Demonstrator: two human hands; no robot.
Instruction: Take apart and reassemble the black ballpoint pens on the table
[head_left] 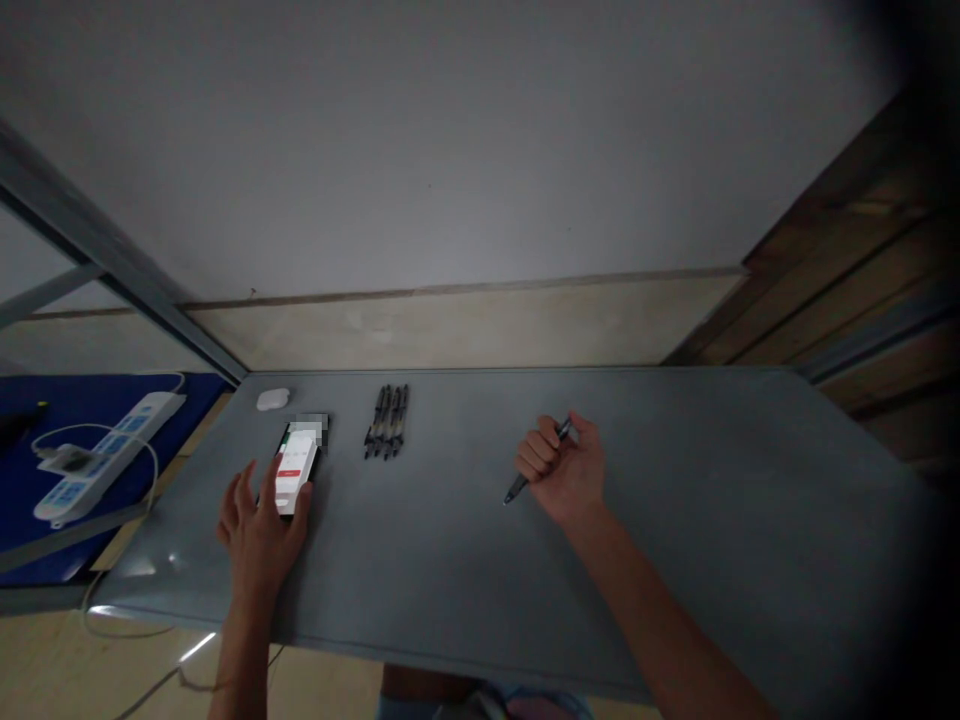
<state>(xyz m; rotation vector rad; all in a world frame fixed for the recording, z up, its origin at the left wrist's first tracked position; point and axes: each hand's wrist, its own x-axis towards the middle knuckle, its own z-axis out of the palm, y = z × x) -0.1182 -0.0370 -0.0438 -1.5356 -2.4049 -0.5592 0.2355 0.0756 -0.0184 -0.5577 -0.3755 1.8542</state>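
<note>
My right hand [564,468] is closed in a fist around a dark pen [517,491], whose tip points down-left at the grey table [675,480]. My left hand [259,525] lies open with fingers spread, the fingertips touching a lit phone [296,465] that lies flat on the table. A row of several dark pens [387,420] lies side by side behind and between the two hands.
A small white case [273,399] sits near the table's far left corner. Left of the table, a white power strip [105,455] with a cable rests on a blue surface [45,400]. A wall runs behind, wooden panels at the right.
</note>
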